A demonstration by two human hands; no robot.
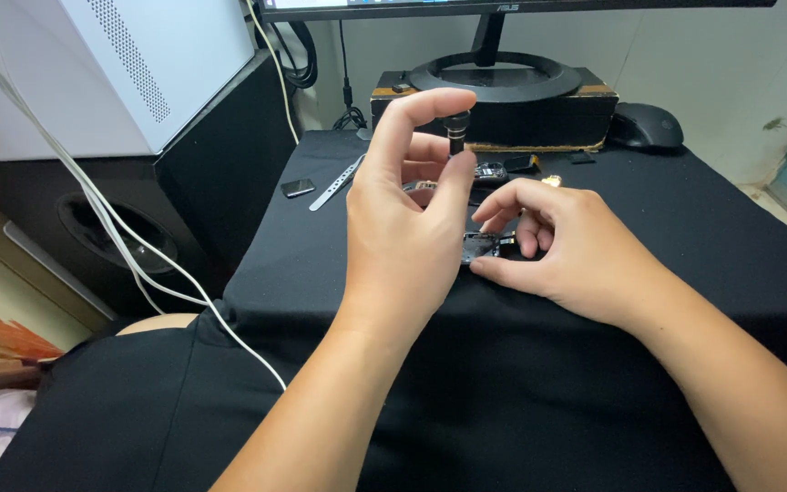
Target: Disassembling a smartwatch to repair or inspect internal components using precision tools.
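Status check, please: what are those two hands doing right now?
Left hand pinching screwdriver, upright. Right hand steadying small black part on cloth. Nothing in the way.

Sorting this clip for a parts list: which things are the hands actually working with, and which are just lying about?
In use:
left hand pinching small black screwdriver
right hand steadying small dark device

Lying about:
grey strap
small black square
mouse
monitor stand

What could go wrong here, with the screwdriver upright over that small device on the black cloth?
The left hand pinches the small screwdriver only at its top, so it might slip off. The small dark device is steadied just by right hand fingertips on soft black cloth; it may shift. Loose parts behind could get lost against the dark cloth.
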